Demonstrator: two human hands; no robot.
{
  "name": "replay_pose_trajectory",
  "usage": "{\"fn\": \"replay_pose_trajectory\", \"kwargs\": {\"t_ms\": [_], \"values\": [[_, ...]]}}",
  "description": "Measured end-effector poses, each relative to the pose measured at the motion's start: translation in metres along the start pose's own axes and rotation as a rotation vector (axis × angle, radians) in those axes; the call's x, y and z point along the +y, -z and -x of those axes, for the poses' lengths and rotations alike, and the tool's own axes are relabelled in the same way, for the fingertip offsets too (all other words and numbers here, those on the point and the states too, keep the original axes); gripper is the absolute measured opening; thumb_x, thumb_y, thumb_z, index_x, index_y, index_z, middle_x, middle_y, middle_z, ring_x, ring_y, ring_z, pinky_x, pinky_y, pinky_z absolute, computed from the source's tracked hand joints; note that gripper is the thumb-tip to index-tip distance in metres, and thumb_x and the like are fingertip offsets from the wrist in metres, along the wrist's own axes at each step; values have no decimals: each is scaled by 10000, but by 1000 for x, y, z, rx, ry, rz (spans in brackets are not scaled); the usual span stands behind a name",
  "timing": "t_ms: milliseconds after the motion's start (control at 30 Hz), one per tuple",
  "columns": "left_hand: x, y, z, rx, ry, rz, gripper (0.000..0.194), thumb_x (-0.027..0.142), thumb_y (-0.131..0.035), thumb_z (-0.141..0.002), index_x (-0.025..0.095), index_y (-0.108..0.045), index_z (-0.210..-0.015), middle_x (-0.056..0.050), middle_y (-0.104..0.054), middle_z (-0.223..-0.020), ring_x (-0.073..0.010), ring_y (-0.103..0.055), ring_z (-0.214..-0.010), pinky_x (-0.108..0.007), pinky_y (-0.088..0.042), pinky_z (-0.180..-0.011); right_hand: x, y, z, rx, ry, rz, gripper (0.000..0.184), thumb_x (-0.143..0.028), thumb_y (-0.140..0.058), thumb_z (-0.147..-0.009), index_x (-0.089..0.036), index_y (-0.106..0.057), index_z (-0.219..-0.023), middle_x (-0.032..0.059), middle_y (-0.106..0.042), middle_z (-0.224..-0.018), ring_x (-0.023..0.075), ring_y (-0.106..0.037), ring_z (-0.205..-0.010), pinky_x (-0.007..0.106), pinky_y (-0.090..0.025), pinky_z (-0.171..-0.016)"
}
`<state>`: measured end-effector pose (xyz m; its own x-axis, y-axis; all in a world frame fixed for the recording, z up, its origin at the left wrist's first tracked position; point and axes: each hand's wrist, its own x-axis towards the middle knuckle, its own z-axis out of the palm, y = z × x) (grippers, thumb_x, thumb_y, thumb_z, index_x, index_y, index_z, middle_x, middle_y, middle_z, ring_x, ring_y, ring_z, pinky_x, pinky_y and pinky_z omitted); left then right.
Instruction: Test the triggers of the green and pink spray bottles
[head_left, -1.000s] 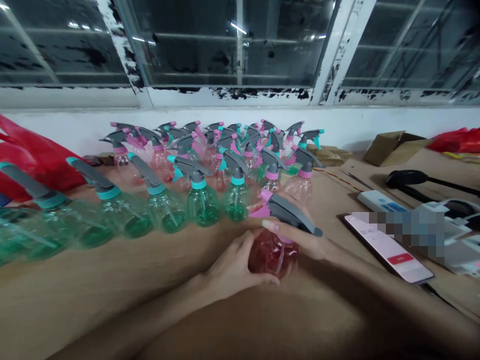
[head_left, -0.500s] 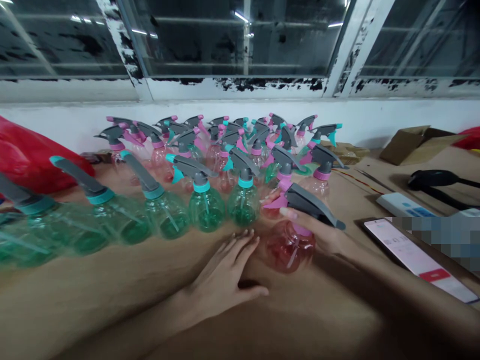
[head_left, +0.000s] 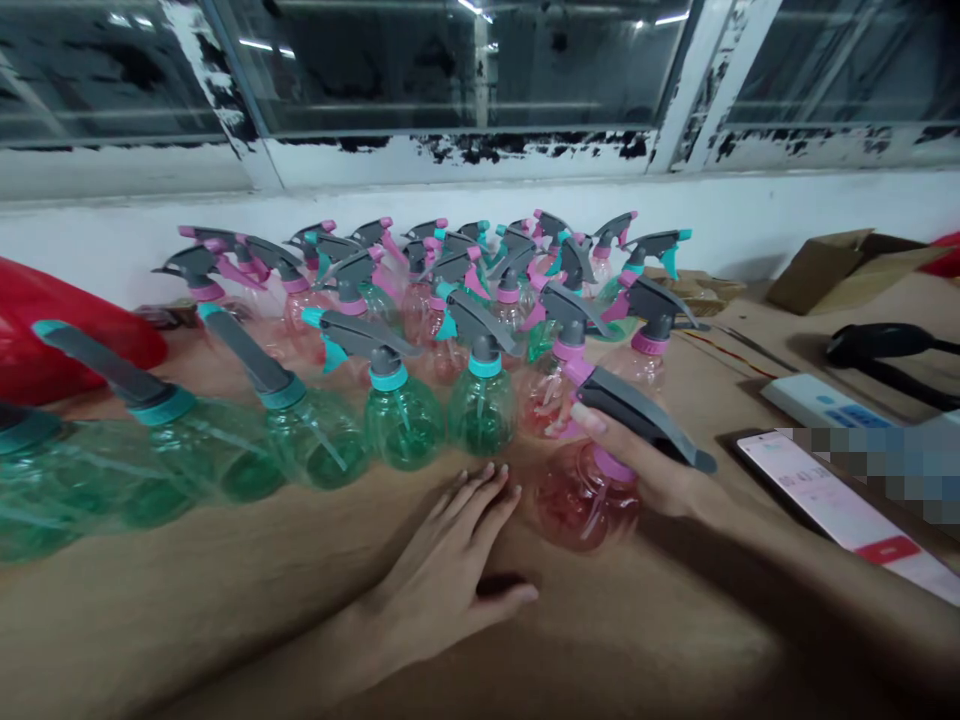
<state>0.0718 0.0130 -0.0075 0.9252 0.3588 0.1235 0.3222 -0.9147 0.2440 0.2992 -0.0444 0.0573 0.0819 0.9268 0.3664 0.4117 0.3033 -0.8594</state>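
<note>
My right hand (head_left: pixel 645 460) is closed round the neck and trigger of a pink spray bottle (head_left: pixel 581 500) with a grey and pink spray head; some of its fingers are hidden behind the bottle. The bottle stands nearly upright at the table's surface. Left of it, my left hand (head_left: pixel 450 565) lies flat on the brown table (head_left: pixel 285 590), fingers stretched out and holding nothing. Just beyond its fingertips stands a green spray bottle (head_left: pixel 482 405) with a turquoise collar. Another green spray bottle (head_left: pixel 405 420) is beside that one, in a row running left.
Behind the row crowd several pink and green spray bottles (head_left: pixel 351 285) against the wall. A red bag (head_left: pixel 67 335) lies at the left. To the right are a lit phone (head_left: pixel 840 510), a white device (head_left: pixel 825 400), a black cable-like object (head_left: pixel 877 345) and an open cardboard box (head_left: pixel 832 270).
The camera view has shifted slightly, so the left bottles appear further left. Both hands keep nearly the same pose, the right still on the pink spray bottle.
</note>
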Motion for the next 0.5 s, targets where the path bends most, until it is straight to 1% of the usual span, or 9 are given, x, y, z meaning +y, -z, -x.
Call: {"fn": "replay_pose_trajectory", "kwargs": {"t_ms": [67, 100, 333, 500], "values": [[1, 1, 0, 1, 8, 14, 750, 592, -516, -877, 124, -329, -1432, -133, -306, -1501, -295, -244, -1385, -474, -251, -1104, 1, -1, 1, 54, 1, 16, 266, -509, -518, -875, -279, -653, -886, 26, -646, -786, 242, -631, -880, 427, -512, -829], [2, 2, -1, -1, 15, 22, 750, 594, -522, -872, 125, -337, -1429, -138, -305, -1501, -301, -248, -1383, -480, -259, -1099, 1, -1, 2, 57, -1, 13, 268, -511, -524, -870, -279, -654, -893, 27, -651, -793, 245, -633, -884, 431, -513, -832], [3, 3, -1, -17, -1, -9, 721, 594, -498, -886, 114, -370, -1409, -158, -298, -1499, -310, -240, -1385, -488, -262, -1093, -3, -9, 5, 0, -57, -94, 358, -542, -513, -857, -283, -654, -1061, 54, -700, -975, 292, -604, -1069, 474, -491, -898], [1, 1, -2, 1, -6, 10, 663, 589, -509, -883, 165, -417, -1384, -130, -317, -1496, -320, -248, -1381, -501, -255, -1093, -10, -8, 2, 30, -42, -86, 357, -545, -557, -824, -285, -654, -1049, 58, -689, -1078, 287, -583, -1125, 449, -485, -923]]}}
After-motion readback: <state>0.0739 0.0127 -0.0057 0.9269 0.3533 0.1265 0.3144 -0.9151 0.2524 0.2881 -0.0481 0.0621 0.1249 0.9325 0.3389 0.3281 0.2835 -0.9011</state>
